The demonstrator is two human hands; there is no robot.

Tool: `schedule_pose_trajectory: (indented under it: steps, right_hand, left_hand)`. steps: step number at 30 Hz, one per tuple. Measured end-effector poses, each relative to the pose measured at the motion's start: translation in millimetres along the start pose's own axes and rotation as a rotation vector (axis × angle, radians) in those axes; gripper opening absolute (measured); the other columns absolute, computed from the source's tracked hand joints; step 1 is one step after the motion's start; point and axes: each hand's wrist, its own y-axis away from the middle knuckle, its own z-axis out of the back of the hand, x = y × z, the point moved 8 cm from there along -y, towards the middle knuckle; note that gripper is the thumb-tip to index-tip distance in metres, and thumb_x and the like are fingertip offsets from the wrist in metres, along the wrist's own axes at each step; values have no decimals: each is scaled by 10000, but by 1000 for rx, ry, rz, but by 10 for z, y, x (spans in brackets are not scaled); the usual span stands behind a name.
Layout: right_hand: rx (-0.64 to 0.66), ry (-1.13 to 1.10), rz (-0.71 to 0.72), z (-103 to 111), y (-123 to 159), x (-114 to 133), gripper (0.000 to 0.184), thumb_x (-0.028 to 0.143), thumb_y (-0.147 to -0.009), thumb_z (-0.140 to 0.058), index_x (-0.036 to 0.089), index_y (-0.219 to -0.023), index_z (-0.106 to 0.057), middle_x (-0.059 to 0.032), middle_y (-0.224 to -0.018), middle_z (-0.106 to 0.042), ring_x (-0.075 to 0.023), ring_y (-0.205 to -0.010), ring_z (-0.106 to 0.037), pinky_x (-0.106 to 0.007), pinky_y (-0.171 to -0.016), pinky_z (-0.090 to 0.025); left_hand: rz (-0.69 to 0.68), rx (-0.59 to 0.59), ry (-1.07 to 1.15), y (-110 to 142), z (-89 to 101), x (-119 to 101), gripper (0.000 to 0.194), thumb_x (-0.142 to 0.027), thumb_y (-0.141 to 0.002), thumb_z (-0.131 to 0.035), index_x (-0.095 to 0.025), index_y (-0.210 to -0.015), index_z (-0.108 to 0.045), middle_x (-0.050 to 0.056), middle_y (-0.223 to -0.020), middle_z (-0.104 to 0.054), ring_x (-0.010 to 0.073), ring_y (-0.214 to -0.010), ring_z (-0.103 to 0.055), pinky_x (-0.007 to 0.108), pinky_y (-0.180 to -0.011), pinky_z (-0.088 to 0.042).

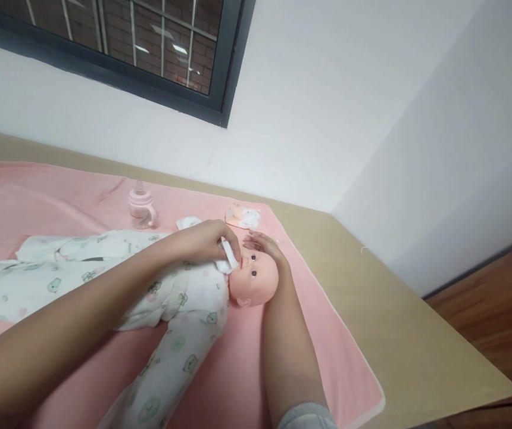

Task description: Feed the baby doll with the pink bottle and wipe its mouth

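A baby doll point(256, 283) in a white suit with green animal prints lies on its back, its bald head to the right. My left hand point(209, 238) reaches over its chest, fingers closed on a folded white wipe point(228, 257) at the doll's mouth and chin. Around the far side of the head curves my right hand point(265, 245), its fingers stretched out and the palm partly hidden; my right wrist runs past the crown. Just beyond my left hand, a bit of white cloth point(188, 223) shows beside the doll.
A pink blanket point(327, 351) covers much of the tan table point(372, 310). Beyond the doll stand a pink-topped baby bottle point(141, 208) with a handle and a small soft wipes packet point(242, 216). A white wall with a dark-framed window point(220, 107) rises behind.
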Motion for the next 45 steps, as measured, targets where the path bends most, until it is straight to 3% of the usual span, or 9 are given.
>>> schedule_pose_trajectory:
  steps: [8,25,34,45]
  right_hand:
    - [-4,-2,7,-23,47,23,390,341,-598,-823,205,-917,-645,-48,-927,-700,-185,-938,-649,-330,-892,-524]
    - [36,-93,-40,-33,-4,-64,297,291,-639,-798,210,-879,-642,-21,-823,-683,-174,-887,-656,-349,-918,-515]
    - [33,-30,-5,-7,-34,-46,346,330,-627,-810,199,-900,-643,-21,-835,-687,-187,-906,-653,-364,-912,-520]
    - [59,1,9,-50,8,4,309,320,-623,-819,198,-838,-635,-49,-883,-702,-205,-955,-660,-361,-920,-519]
  left_hand:
    - [5,20,-23,1,-42,-8,288,-171,-655,-563,-246,-831,-779,-16,-838,-717,154,-700,-601,216,-581,-396]
    - [5,-137,-74,-25,68,15,264,-144,-677,-555,-225,-814,-765,-7,-864,-730,196,-786,-634,248,-681,-436]
    - [-26,-210,-104,-28,86,-11,239,-150,-692,-558,-226,-809,-752,2,-880,-719,212,-836,-631,266,-718,-437]
    - [-22,-102,24,-21,-66,-80,352,-66,-668,-492,-218,-846,-755,-1,-891,-721,196,-818,-658,238,-689,-466]
